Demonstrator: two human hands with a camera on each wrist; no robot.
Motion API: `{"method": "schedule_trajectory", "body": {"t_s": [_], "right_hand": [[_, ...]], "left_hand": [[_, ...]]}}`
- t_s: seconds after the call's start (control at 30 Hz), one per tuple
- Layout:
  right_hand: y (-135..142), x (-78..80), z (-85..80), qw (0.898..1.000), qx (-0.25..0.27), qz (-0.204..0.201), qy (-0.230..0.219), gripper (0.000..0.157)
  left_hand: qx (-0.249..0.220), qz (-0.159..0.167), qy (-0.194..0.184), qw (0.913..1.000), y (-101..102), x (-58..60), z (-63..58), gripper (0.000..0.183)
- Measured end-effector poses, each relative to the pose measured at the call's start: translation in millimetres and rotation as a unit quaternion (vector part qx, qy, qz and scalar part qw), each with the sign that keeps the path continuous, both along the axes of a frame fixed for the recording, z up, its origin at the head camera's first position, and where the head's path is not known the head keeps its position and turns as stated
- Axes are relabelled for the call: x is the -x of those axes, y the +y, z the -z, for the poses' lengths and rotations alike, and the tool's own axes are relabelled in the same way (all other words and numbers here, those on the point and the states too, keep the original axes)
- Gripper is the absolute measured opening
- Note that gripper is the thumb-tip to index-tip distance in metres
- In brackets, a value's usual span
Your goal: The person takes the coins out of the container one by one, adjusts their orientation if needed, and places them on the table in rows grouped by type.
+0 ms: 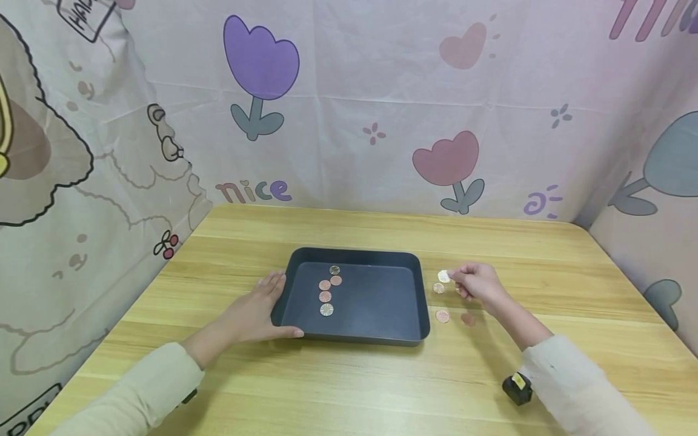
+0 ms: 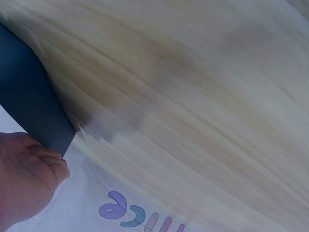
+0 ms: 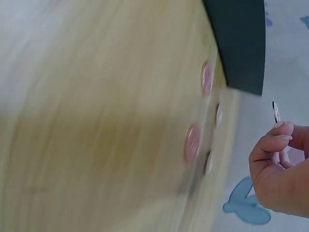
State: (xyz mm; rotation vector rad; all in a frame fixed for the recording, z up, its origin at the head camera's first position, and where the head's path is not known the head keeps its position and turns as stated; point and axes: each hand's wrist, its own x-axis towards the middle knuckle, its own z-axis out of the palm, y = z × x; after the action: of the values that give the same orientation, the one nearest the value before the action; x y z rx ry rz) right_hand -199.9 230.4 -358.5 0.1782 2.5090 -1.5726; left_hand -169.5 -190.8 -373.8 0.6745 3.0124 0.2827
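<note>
A dark baking tray (image 1: 371, 336) lies on the wooden table, with several gold and copper-coloured coins in a rough column on its left half, among them a gold coin (image 1: 326, 309). My left hand (image 1: 253, 312) rests against the tray's left side, fingers extended at the wall and thumb along the front edge. Right of the tray, my right hand (image 1: 478, 283) pinches a shiny coin (image 1: 444, 277) between thumb and fingertip, raised above the table in the right wrist view. Near that hand lie a gold coin (image 1: 438, 288) and two copper-coloured coins (image 3: 192, 143); another coin (image 3: 208, 163) is partly hidden by the hand in the head view.
The wooden table (image 1: 262, 387) meets a printed cloth backdrop (image 1: 349, 163) at the back and sides. A small black device (image 1: 517, 388) with a yellow label sits at the right sleeve.
</note>
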Motion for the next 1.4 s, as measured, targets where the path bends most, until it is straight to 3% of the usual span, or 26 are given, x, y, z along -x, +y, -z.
{"method": "schedule_trajectory", "body": {"t_s": [0.3,0.57,1.0,1.4], "right_hand": [[40,-8.5,10.2,0.999,-0.035,0.009,-0.019,0.024],[65,-10.5,19.6,0.998,-0.023,0.017,-0.052,0.017],[71,-6.1,24.9,0.992,-0.077,0.058,-0.083,0.02],[65,-9.4,22.2,0.991,-0.087,0.079,-0.056,0.016]], "left_hand": [[0.005,0.002,-0.006,1.0,-1,0.7,0.5,0.117],[0.003,-0.002,-0.009,0.9999,0,0.0,-0.7,0.117],[0.003,-0.004,-0.012,0.9999,0,-0.5,-1.9,0.118],[0.004,-0.005,-0.015,0.9999,0,-1.2,-3.4,0.117]]}}
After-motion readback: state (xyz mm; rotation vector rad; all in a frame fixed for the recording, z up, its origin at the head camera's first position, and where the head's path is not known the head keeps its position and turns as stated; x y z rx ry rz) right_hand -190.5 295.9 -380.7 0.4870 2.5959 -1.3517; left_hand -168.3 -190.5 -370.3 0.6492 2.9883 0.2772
